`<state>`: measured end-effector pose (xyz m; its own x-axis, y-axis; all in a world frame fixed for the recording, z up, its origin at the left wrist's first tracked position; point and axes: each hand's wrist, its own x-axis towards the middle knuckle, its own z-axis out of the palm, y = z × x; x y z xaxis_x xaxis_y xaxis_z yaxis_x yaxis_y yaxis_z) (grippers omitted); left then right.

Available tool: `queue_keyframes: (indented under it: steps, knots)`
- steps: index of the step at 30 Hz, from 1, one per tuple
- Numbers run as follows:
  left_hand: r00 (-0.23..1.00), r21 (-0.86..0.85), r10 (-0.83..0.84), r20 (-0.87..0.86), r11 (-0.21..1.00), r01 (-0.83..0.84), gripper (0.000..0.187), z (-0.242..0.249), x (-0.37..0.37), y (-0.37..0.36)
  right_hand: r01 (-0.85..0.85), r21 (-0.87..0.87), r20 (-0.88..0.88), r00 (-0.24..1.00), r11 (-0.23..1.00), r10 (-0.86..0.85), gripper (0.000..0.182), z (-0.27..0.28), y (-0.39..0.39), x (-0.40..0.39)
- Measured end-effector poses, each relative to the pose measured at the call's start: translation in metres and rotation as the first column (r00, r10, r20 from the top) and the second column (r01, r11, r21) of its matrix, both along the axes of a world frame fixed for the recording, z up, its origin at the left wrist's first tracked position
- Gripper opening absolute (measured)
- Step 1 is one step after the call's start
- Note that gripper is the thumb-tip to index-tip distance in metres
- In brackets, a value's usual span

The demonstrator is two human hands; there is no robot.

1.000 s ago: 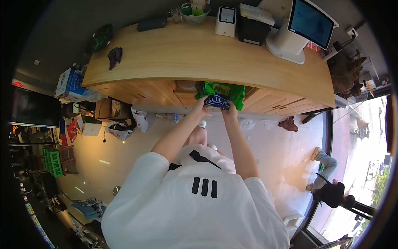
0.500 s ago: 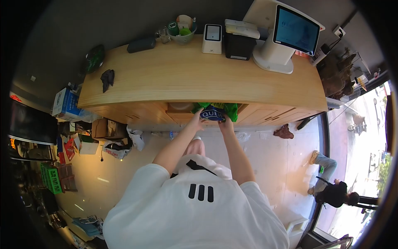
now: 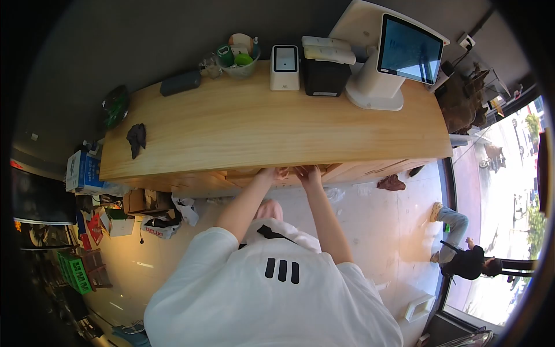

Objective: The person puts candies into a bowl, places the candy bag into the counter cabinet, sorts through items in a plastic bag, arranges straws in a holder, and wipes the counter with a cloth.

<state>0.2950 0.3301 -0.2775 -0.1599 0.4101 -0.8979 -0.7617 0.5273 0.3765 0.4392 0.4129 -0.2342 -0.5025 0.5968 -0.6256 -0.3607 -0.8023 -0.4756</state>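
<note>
Both hands are at the front edge of the wooden counter [image 3: 277, 127], partly beneath its overhang by an open compartment [image 3: 245, 172]. My left hand [image 3: 276, 173] is at the left, its fingers partly hidden by the edge and the shadow. Close beside it on the right, my right hand [image 3: 307, 173] reaches under the same edge, its fingertips hidden. The green and blue bag is out of sight, so whether either hand holds or touches it cannot be made out.
On the counter stand a touchscreen terminal [image 3: 410, 49], a black printer [image 3: 325, 75], a small white device [image 3: 285, 68], a bowl [image 3: 238, 65], a dark case [image 3: 180, 83] and a dark cloth [image 3: 136, 139]. A person [image 3: 462, 254] is at the right.
The green and blue bag, earlier visible between my hands, is hidden now. My hands have come closer together under the counter edge, and the view has tilted.
</note>
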Motion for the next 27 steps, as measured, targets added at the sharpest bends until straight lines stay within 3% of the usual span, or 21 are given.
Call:
queue_keyframes:
  steps: [3, 4, 5, 6, 7, 8, 9, 10, 12, 13, 15, 16, 17, 18, 19, 20, 21, 23, 25, 27]
  knots:
    - [0.968, 0.009, -0.094, -0.231, 0.995, 0.098, 0.056, 0.002, 0.012, -0.013, -0.082, 0.061, 0.161, 0.984, 0.995, 0.071, 0.029, 0.008, -0.004, 0.001]
    - [0.837, 0.0, -0.21, -0.506, 0.97, 0.244, 0.052, 0.026, 0.026, -0.025, -0.082, 0.062, 0.16, 0.985, 0.995, 0.071, 0.029, 0.009, -0.005, 0.002]
    - [0.601, -0.098, -0.298, -0.741, 0.934, 0.342, 0.048, 0.052, 0.039, -0.038, -0.206, 0.197, 0.319, 0.938, 0.959, 0.135, 0.032, 0.009, -0.007, 0.003]
    - [-0.026, -0.324, -0.352, -0.936, 0.828, 0.457, 0.041, 0.072, 0.05, -0.048, -0.342, 0.304, 0.478, 0.862, 0.889, 0.168, 0.035, 0.008, -0.01, 0.005]
    - [-0.026, -0.325, -0.353, -0.935, 0.828, 0.456, 0.041, 0.072, 0.052, -0.048, -0.343, 0.302, 0.477, 0.862, 0.889, 0.17, 0.035, -0.006, -0.009, 0.007]
    - [-0.372, -0.369, -0.217, -0.903, 0.835, 0.409, 0.038, 0.072, 0.054, -0.05, -0.421, 0.395, 0.496, 0.846, 0.817, 0.196, 0.037, -0.021, -0.007, 0.008]
    - [-0.671, -0.392, -0.063, -0.739, 0.85, 0.352, 0.036, 0.071, 0.054, -0.051, -0.491, 0.48, 0.517, 0.828, 0.727, 0.217, 0.038, -0.042, -0.006, 0.007]
    - [-0.672, -0.393, -0.065, -0.738, 0.851, 0.35, 0.036, 0.058, 0.049, -0.05, -0.492, 0.48, 0.517, 0.828, 0.727, 0.219, 0.038, -0.065, -0.003, 0.001]
    - [-0.48, -0.385, -0.102, -0.871, 0.75, 0.539, 0.035, 0.034, 0.033, -0.04, -0.113, 0.506, 0.17, 0.985, 0.855, 0.029, 0.035, -0.086, 0.004, -0.018]
    - [-0.482, -0.384, -0.1, -0.87, 0.752, 0.536, 0.035, 0.035, 0.028, -0.032, -0.113, 0.509, 0.167, 0.985, 0.853, 0.031, 0.035, -0.082, 0.011, -0.024]
    - [0.01, -0.164, -0.191, -0.982, 0.868, 0.469, 0.036, 0.039, 0.025, -0.016, -0.05, 0.276, -0.146, 0.985, 0.96, 0.094, 0.044, -0.072, 0.02, -0.03]
    - [0.015, -0.164, -0.193, -0.981, 0.869, 0.467, 0.036, 0.037, 0.024, -0.015, -0.055, 0.274, -0.141, 0.985, 0.96, 0.097, 0.044, -0.091, 0.023, -0.028]
    - [0.105, -0.127, -0.195, -0.975, 0.882, 0.454, 0.038, 0.031, 0.023, -0.015, -0.195, 0.457, 0.1, 0.981, 0.868, 0.168, 0.043, -0.125, 0.027, -0.026]
    - [0.189, -0.091, -0.191, -0.963, 0.894, 0.439, 0.041, 0.029, 0.024, -0.016, -0.277, 0.532, 0.219, 0.958, 0.8, 0.185, 0.043, -0.121, 0.025, -0.022]
    - [0.188, -0.088, -0.186, -0.964, 0.896, 0.436, 0.041, 0.039, 0.028, -0.022, -0.36, 0.588, 0.339, 0.923, 0.724, 0.183, 0.042, -0.116, 0.021, -0.018]
    - [-0.192, -0.334, -0.274, -0.943, 0.802, 0.495, 0.045, 0.056, 0.039, -0.038, -0.481, 0.638, 0.508, 0.85, 0.601, 0.141, 0.042, -0.071, 0.001, -0.004]
    - [-0.545, -0.574, -0.298, -0.783, 0.685, 0.449, 0.05, 0.072, 0.051, -0.055, -0.604, 0.644, 0.655, 0.752, 0.469, 0.07, 0.042, -0.032, -0.02, 0.009]
    - [-0.543, -0.507, -0.231, -0.807, 0.742, 0.438, 0.055, 0.094, 0.068, -0.076, -0.542, 0.739, 0.594, 0.804, 0.4, -0.008, 0.044, 0.001, -0.043, 0.022]
    - [-0.544, -0.441, -0.17, -0.822, 0.794, 0.418, 0.06, 0.103, 0.082, -0.101, -0.622, 0.776, 0.629, 0.774, 0.101, -0.067, 0.045, 0.042, -0.067, 0.034]
    - [-0.413, -0.319, -0.105, -0.905, 0.81, 0.493, 0.059, 0.109, 0.088, -0.129, -0.633, 0.773, 0.634, 0.77, 0.036, -0.071, 0.044, 0.064, -0.093, 0.037]
